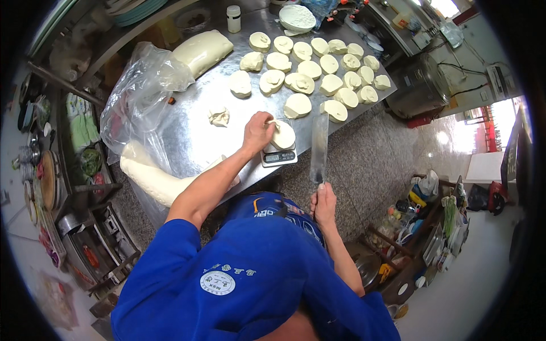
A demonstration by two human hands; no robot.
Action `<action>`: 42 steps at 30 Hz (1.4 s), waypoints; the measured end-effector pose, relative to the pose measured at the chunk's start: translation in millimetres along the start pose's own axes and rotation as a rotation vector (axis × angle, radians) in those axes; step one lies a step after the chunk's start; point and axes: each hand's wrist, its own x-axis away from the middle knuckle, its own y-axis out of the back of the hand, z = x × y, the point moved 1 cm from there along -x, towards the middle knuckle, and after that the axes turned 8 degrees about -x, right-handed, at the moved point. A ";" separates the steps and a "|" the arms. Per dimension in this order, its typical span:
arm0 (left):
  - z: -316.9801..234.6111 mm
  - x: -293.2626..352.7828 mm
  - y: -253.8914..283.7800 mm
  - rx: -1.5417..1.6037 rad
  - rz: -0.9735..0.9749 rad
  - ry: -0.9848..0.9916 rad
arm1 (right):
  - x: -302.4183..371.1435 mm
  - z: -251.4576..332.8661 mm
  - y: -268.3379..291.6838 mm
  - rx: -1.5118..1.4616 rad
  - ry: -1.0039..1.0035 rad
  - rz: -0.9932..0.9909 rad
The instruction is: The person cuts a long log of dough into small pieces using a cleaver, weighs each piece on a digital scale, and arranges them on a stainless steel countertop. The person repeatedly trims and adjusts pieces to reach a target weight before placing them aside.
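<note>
Metal table (190, 145) over speckled floor (364, 150). Landmark: scale (279, 158), at the table's near edge. Dough piece (284, 137) on the scale. Left hand (259, 133): fingers bent, almost together, tips at the piece's left side; firmness of grip cannot be told. Right hand (324, 206), nearer the body than the scale: fingers closed round the handle of a knife (319, 150). Knife right of the scale, long axis running away from the body, blade toward dough rounds (309, 70) beyond; tip contact unclear. Open tabletop left of the scale.
</note>
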 end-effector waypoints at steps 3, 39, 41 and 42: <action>23.6 -15.8 29.0 -0.042 -0.171 -0.002 | -0.5 6.8 -0.5 -0.035 -0.006 -0.004; 49.4 -59.6 10.1 -0.523 0.327 0.234 | -23.2 3.6 21.9 -0.040 -0.034 0.008; 57.9 -54.3 20.5 -0.486 0.249 0.171 | -16.5 1.3 14.6 0.031 -0.037 0.022; 58.4 -43.3 29.8 -0.452 0.231 0.144 | -11.8 0.9 8.1 0.102 0.000 0.058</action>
